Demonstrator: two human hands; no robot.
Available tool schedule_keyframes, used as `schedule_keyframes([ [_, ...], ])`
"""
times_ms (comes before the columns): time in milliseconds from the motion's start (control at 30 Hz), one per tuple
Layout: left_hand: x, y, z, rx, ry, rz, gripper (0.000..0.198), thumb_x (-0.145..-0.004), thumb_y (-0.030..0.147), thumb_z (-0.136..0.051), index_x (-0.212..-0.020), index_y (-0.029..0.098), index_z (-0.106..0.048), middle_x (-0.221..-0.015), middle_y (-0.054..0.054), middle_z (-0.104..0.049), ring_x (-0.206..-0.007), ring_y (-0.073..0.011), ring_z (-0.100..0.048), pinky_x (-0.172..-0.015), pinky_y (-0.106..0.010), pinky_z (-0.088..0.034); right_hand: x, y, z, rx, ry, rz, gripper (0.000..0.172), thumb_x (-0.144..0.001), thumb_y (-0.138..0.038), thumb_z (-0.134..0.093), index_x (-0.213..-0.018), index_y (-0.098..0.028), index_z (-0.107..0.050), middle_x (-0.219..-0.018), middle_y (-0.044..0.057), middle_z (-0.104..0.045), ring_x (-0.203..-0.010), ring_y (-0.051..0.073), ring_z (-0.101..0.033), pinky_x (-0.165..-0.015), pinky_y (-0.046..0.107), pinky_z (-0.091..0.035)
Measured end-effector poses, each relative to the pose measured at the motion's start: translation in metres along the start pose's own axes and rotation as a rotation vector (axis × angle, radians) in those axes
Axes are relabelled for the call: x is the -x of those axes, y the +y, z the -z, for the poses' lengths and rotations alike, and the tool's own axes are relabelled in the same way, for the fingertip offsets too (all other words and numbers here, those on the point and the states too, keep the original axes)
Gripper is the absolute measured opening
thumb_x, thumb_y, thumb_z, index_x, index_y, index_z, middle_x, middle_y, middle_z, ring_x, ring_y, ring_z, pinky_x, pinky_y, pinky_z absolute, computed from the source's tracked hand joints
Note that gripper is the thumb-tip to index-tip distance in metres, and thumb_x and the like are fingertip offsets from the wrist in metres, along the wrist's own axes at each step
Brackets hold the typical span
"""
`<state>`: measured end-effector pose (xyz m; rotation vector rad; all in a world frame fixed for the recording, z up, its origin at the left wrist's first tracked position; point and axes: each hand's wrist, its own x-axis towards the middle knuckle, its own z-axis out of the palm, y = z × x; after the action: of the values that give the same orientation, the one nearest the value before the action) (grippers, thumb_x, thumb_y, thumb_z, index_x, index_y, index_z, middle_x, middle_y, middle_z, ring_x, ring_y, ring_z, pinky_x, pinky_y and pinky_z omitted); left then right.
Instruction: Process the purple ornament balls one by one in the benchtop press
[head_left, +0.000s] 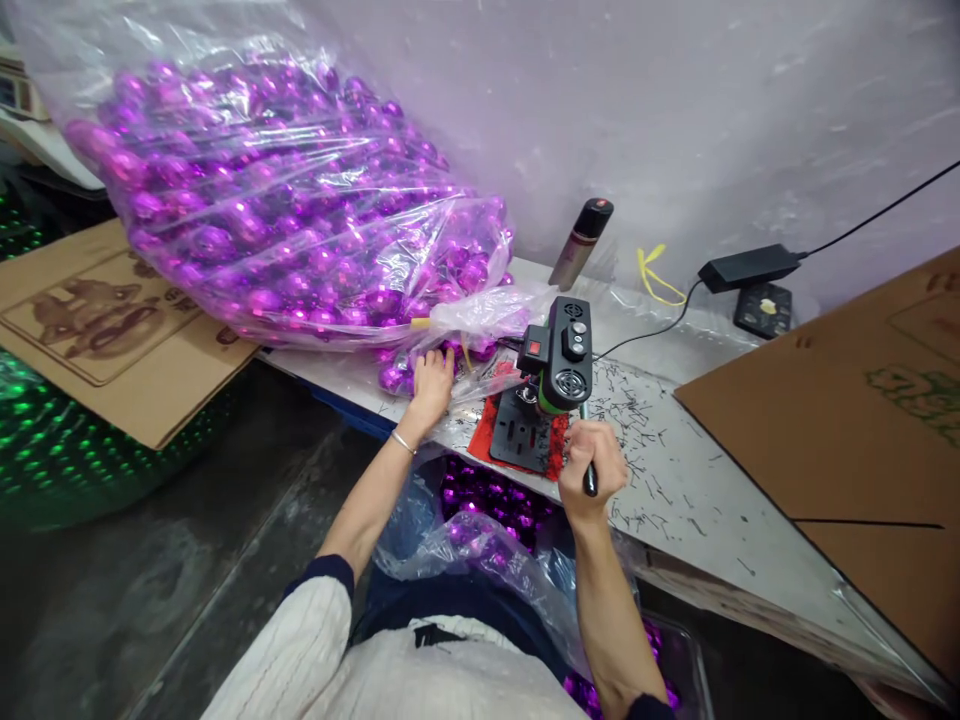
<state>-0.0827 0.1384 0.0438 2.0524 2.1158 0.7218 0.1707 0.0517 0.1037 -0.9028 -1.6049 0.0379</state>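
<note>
One right grip (596, 460), ours: wrapped round the handle (590, 482) of a black machine (570, 350) on the tabletop (697, 500). One left grip (433, 385): among purple balls (391, 376) beside the clear bag (300, 200); how far open, we cannot tell.

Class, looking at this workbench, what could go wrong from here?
Pinching: the right hand grips the lever of the black machine, so the left hand, close beside it, might get caught if it strayed underneath.
Spilling: purple balls lie near the front edge of the table and could roll off.
Snagging: the thin cord trailing from behind the machine to the adapter might catch.
</note>
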Motion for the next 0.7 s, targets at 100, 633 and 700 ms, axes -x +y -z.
schedule_keyframes([
  [100,0.002,-0.002,0.008,0.177,0.003,-0.003,0.056,-0.079,0.018,-0.075,-0.133,0.010,-0.060,-0.115,-0.021,-0.068,-0.116,-0.0387,-0.060,-0.105,-0.056,-0.043,-0.001,0.000,0.000,-0.008,0.004,-0.004,0.029,-0.099,-0.017,-0.044,-0.072,-0.023,-0.050,-0.070,0.000,-0.058,-0.066,0.014,-0.057,-0.063,0.031,-0.043],
  [633,0.082,0.073,-0.040,1.072,-0.133,0.245,0.064,-0.077,0.043,-0.084,-0.131,0.019,-0.060,-0.123,-0.010,-0.072,-0.113,-0.0267,-0.069,-0.104,-0.042,-0.053,-0.013,-0.004,0.004,-0.007,-0.032,0.034,0.027,-0.098,-0.013,-0.044,-0.073,-0.023,-0.050,-0.069,-0.001,-0.057,-0.064,0.013,-0.054,-0.063,0.030,-0.041],
  [700,0.082,0.076,-0.047,0.881,-0.107,0.142,0.062,-0.079,0.043,-0.084,-0.131,0.020,-0.061,-0.126,-0.012,-0.072,-0.117,-0.0298,-0.068,-0.107,-0.046,-0.051,-0.013,-0.005,0.004,-0.001,-0.033,0.033,0.027,-0.098,-0.013,-0.045,-0.073,-0.023,-0.050,-0.069,-0.001,-0.057,-0.065,0.013,-0.054,-0.063,0.029,-0.041],
])
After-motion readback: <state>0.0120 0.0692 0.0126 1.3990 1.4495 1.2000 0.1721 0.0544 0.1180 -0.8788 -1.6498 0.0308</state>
